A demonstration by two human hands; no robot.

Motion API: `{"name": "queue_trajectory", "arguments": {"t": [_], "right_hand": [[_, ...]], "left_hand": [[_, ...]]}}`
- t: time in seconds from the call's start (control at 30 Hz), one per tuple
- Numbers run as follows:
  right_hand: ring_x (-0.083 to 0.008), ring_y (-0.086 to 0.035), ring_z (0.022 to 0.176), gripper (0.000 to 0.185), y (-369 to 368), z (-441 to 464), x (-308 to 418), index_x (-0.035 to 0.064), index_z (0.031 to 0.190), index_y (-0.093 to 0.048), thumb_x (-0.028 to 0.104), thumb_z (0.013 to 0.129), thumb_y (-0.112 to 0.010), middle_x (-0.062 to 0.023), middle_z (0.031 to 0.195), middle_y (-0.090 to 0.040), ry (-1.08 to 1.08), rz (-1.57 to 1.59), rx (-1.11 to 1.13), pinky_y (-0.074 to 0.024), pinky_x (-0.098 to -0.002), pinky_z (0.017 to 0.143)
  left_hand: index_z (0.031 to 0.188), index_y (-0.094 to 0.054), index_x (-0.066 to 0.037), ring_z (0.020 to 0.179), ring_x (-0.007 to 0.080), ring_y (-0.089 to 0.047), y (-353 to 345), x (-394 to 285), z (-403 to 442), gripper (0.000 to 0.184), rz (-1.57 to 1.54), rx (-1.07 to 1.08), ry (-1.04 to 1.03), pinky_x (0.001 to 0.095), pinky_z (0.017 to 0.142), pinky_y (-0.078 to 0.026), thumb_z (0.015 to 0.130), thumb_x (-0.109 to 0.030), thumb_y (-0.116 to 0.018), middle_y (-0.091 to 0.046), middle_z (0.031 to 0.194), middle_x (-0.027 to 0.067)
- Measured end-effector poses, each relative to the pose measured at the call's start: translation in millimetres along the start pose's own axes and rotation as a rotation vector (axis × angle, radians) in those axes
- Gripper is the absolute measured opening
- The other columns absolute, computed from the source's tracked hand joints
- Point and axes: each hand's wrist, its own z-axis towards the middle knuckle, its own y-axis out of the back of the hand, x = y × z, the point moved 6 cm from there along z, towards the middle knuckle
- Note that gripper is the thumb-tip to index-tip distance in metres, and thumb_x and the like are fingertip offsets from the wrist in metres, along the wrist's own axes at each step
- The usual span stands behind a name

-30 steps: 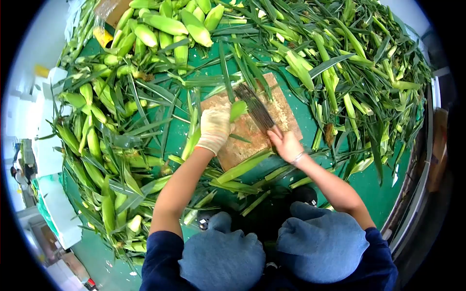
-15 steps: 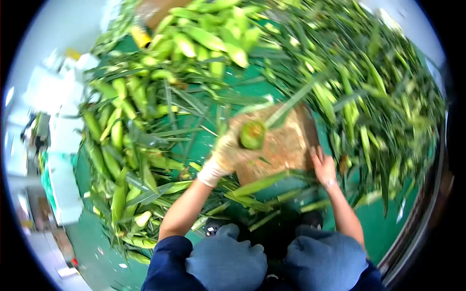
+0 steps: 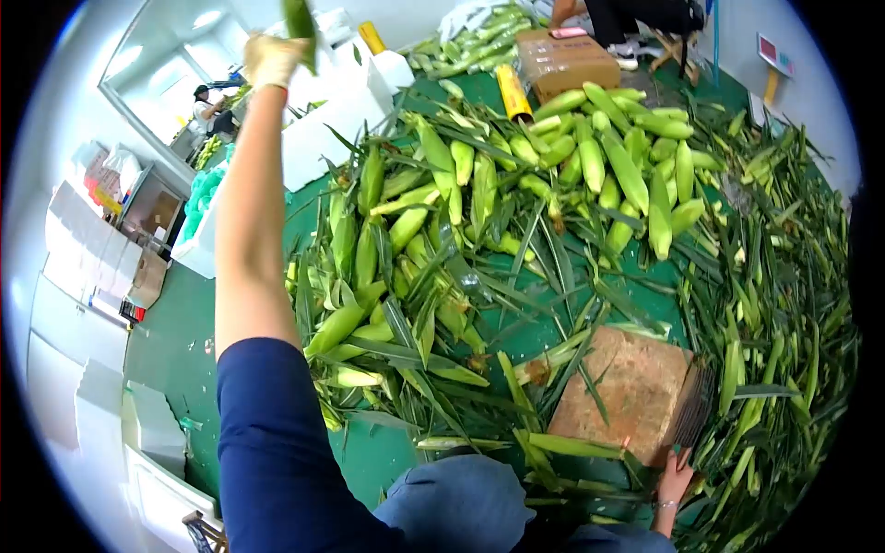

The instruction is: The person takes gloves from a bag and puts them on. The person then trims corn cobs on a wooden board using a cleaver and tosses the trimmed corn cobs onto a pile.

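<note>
My left hand (image 3: 272,61), in a pale glove, is raised at the far end of my outstretched arm, closed around a green ear of corn (image 3: 300,32) cut off by the top edge. Below it stands a white foam box (image 3: 323,143). Down at the lower right, my right hand (image 3: 674,479) is by the near right corner of a worn brown chopping block (image 3: 618,382). Its fingers are curled around something small that I cannot make out. Loose leaves and a strip of husk (image 3: 573,446) lie on and along the block.
Ears of corn in husk (image 3: 627,170) are heaped ahead, with more (image 3: 369,249) on the left. Stripped leaves (image 3: 784,323) pile up along the right. A cardboard box (image 3: 567,69) and a yellow roll (image 3: 513,92) stand behind. Another person (image 3: 636,23) sits at the back.
My left hand has swung from above the block up to the far left, carrying the ear of corn. The view has turned left and upward; my right hand stays by the block.
</note>
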Motion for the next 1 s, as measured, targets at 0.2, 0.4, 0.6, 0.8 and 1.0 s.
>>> {"name": "queue_trajectory", "arguments": {"t": [0.2,0.4,0.6,0.8,1.0], "right_hand": [[-0.0084,-0.032,0.059,0.043,2.3,3.7,-28.1,-0.0135,0.077,-0.05,0.024,0.092,-0.063,-0.0032,0.058,-0.038,0.168,-0.138,-0.055,-0.0341,-0.0315,0.05],[-0.0088,-0.03,0.06,0.033,-6.1,-22.5,31.4,-0.0076,0.076,-0.053,0.02,0.091,-0.063,0.0004,0.06,-0.037,0.226,-0.13,-0.034,-0.0316,-0.0311,0.05],[-0.0119,-0.025,0.058,0.042,1.6,-18.6,24.9,-0.0001,0.067,-0.035,0.02,0.09,-0.063,-0.0023,0.059,-0.027,0.199,-0.226,-0.03,-0.0279,-0.0331,0.05],[-0.0189,-0.033,0.054,0.037,0.1,-23.6,28.1,-0.0038,0.07,-0.045,0.021,0.088,-0.065,-0.0104,0.055,-0.037,0.225,-0.303,-0.044,-0.0334,-0.0376,0.051],[-0.0211,-0.041,0.053,0.029,1.9,-67.9,57.7,-0.0044,0.074,-0.053,0.018,0.086,-0.066,-0.0167,0.059,-0.046,0.331,-0.348,-0.148,-0.0408,-0.0382,0.054]], "left_hand": [[0.091,-0.066,0.003,0.082,0.0303,-0.066,-111.7,-5.3,-181.7,0.041,-0.107,0.498,-0.123,0.0381,0.079,-0.049,0.082,-0.036,-0.06,-0.067,0.087,0.0212],[0.084,-0.066,0.005,0.071,0.0254,-0.062,-276.4,24.1,-308.1,0.039,-0.436,0.64,0.178,0.0348,0.072,-0.049,0.086,-0.033,-0.057,-0.065,0.076,0.0165],[0.109,-0.066,-0.002,0.084,0.0262,-0.061,-370.6,-22.8,-309.2,0.05,-0.75,0.605,0.642,0.0379,0.075,-0.048,0.083,-0.043,-0.064,-0.067,0.103,0.0146],[0.094,-0.062,-0.015,0.072,0.0214,-0.055,-341.4,-91.3,-359.3,0.016,-1.689,0.671,1.173,0.0354,0.062,-0.044,0.088,-0.03,-0.063,-0.062,0.087,0.0045],[0.108,-0.054,-0.005,0.108,0.0342,-0.053,-238.7,-130.8,-450.4,0.025,-2.229,0.743,1.142,0.0578,0.101,-0.04,0.09,-0.021,-0.059,-0.056,0.115,0.0141]]}}
